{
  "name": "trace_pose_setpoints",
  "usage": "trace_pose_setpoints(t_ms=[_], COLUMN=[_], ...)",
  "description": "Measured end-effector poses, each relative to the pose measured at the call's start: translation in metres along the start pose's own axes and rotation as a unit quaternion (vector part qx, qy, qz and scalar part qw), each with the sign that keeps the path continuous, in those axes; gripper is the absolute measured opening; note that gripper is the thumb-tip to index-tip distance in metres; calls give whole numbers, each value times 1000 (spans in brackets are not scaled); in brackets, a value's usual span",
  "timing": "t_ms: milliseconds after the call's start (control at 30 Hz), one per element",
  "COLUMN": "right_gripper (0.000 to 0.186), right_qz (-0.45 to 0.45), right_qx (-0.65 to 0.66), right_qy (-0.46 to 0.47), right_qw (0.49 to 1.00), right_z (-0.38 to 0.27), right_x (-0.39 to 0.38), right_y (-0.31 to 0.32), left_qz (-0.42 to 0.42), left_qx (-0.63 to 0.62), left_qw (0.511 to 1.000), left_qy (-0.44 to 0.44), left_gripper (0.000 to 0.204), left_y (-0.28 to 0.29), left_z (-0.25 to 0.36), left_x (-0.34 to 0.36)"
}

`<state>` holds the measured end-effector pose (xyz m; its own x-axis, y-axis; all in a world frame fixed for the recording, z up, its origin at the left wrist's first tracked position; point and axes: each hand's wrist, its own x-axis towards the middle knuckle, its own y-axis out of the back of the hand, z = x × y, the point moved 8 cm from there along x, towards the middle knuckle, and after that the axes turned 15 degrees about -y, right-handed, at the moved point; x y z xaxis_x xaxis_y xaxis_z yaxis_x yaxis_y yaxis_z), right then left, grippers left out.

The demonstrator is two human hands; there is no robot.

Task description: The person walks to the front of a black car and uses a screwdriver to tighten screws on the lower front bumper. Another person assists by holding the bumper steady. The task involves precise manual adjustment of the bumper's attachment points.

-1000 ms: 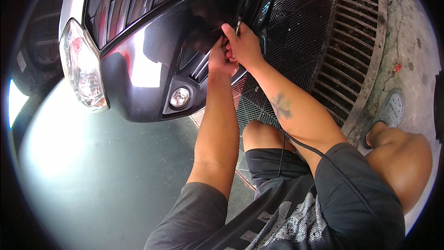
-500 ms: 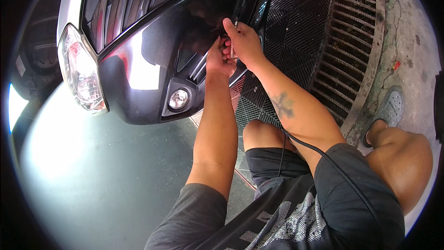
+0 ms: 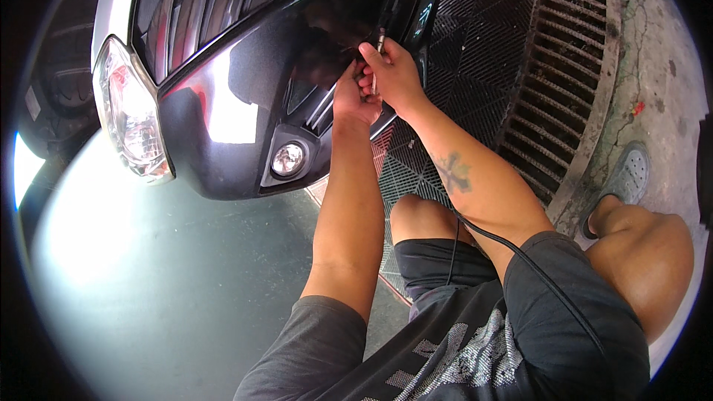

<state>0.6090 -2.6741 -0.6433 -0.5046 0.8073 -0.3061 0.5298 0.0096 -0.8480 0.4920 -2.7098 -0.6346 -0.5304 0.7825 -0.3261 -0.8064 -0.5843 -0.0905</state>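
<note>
Both my hands work close together at the lower edge of the car's dark front bumper (image 3: 200,115). My right hand (image 3: 396,80) is closed around a slim metal rod-like tool (image 3: 381,41), whose upper end sticks out past the thumb and whose shaft runs down between the hands. Its exact kind cannot be made out. Just left of it, my left hand (image 3: 355,99) has its fingers bent and drawn together against the bumper, touching or nearly touching the right fingers. Whatever the left fingertips grip is hidden.
A round fog lamp (image 3: 287,158) sits below my left hand, with the headlight (image 3: 132,115) farther left. Black floor tiles (image 3: 475,52) lie right of the bumper, beside a rusty drain grate (image 3: 561,67). A dark cord (image 3: 531,260) hangs across my right upper arm.
My right hand has shifted slightly down, and more of the rod's upper end shows above the thumb. My left hand has moved a little right and down. The car stays still.
</note>
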Motion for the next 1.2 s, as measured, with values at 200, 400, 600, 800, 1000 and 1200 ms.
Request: trace_pose_setpoints(t_ms=[200, 400, 600, 800, 1000, 1200], right_gripper=[25, 26, 30, 25, 28, 28], right_qz=[7, 18, 111, 171, 214, 215], right_qx=[-21, -26, -77, 154, 243, 258], right_qy=[19, -24, 23, 204, 241, 243], right_qw=[1000, 999, 991, 952, 915, 910], right_z=[-11, -32, -126, -201, -210, -213], right_x=[-2, -27, -46, -51, -56, -53], right_y=[22, 48, 128, 207, 224, 223], left_qz=[48, -31, 62, 182, 252, 263], left_qx=[71, 83, 563, 603, 636, 603], left_qw=[996, 995, 688, 523, 515, 529], left_qy=[-28, -44, -454, -574, -517, -536], left_gripper=[33, 37, 43, 50, 53, 53], left_y=[-8, 15, -38, -71, -79, -69], left_z=[5, 6, 62, 111, 96, 95], left_x=[-3, -4, -98, -126, -103, -103])
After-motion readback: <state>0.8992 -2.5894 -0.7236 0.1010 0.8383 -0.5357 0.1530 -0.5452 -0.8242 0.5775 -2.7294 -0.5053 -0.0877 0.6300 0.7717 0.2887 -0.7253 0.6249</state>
